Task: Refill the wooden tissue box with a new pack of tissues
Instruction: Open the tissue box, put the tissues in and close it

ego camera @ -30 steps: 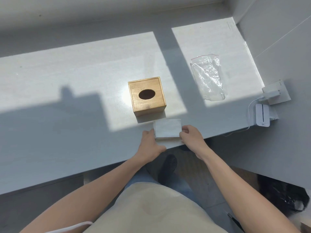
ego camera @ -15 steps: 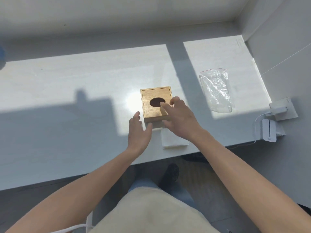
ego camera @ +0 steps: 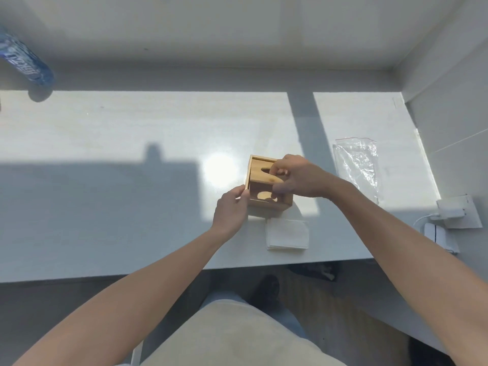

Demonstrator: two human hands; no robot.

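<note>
The wooden tissue box (ego camera: pixel 284 203) stands on the white table (ego camera: pixel 132 167), a little right of centre. Its lid (ego camera: pixel 260 175), with an oval hole, is tilted up at the near edge, and my right hand (ego camera: pixel 298 178) grips it with fingers in the hole. My left hand (ego camera: pixel 232 210) holds the box's near left corner. The box's inside shows as a dark gap under the lid. A white stack of tissues (ego camera: pixel 287 233) lies flat on the table just in front of the box, untouched.
An empty clear plastic bag (ego camera: pixel 356 165) lies right of the box. A water bottle (ego camera: pixel 25 62) stands at the far left. A wall socket with a white charger (ego camera: pixel 454 211) and cable sits at the right. The table's front edge runs close to the tissues.
Both hands left the tissue stack and moved to the box. My right hand has hooked the lid's hole and raised the lid; my left hand has taken the box's corner.
</note>
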